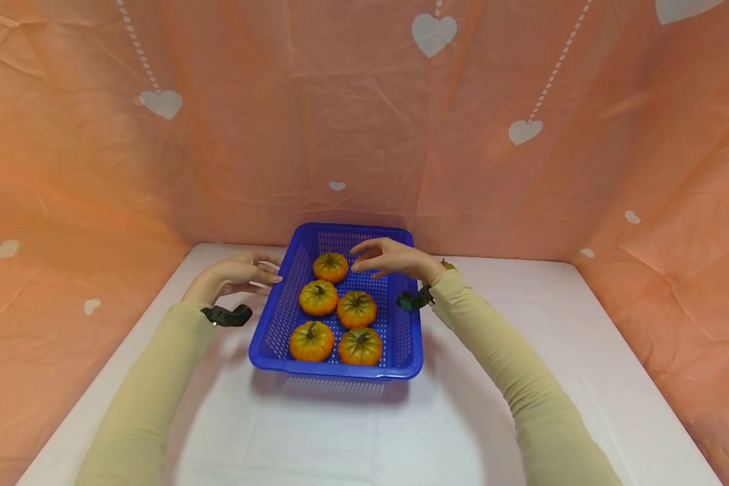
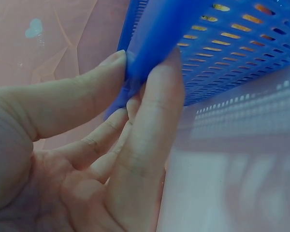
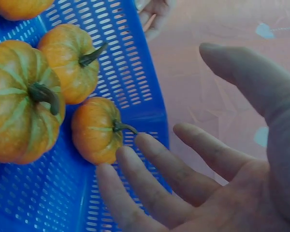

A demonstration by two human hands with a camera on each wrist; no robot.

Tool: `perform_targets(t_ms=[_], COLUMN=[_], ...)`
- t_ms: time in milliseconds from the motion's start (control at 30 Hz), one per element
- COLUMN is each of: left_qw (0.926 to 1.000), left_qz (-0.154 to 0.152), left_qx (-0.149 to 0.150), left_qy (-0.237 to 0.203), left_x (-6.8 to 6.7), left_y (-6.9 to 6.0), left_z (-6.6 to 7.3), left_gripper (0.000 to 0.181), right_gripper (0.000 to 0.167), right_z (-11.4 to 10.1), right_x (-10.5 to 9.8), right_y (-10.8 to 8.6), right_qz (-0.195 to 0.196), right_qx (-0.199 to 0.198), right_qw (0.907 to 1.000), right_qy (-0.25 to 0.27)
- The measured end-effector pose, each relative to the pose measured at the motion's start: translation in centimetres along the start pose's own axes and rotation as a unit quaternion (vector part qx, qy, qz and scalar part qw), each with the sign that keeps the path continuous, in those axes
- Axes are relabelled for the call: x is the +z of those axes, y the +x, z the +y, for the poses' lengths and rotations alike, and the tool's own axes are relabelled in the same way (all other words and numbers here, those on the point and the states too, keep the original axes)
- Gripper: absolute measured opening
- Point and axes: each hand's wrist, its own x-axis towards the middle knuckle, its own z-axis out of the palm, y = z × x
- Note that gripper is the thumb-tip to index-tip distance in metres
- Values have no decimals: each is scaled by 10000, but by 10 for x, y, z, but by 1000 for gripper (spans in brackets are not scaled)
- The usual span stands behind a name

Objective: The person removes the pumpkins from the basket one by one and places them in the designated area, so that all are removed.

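Note:
A blue plastic basket with slotted walls holds several small orange pumpkins with green streaks and dark stems. At its left side, my left hand pinches the rim; the left wrist view has the thumb on one side of the rim and the forefinger on the other. My right hand hovers over the basket's far right part, fingers spread and holding nothing. Nearest to it is the rearmost pumpkin, just left of the fingertips. In the right wrist view the fingers stretch toward a pumpkin.
Beyond the right wrist, a small yellow-green thing shows, mostly hidden; it may be another pumpkin. The basket stands on a white-covered table. Orange curtains with white hearts hang behind and at both sides.

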Motion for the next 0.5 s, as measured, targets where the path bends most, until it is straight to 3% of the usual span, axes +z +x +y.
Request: perform_targets(t_ms=[200, 500], left_qw=[10000, 10000], left_qz=[-40, -22], left_qx=[0, -14], left_qy=[-31, -34], left_x=[1, 1], left_y=[1, 0], left_z=[0, 1], left_gripper=[54, 52], right_gripper=[60, 61], right_z=[3, 4], right_x=[7, 9], right_y=[6, 12], right_qz=[-261, -372], right_qx=[271, 459], right_qw=[9991, 9981], right_qy=[-194, -146])
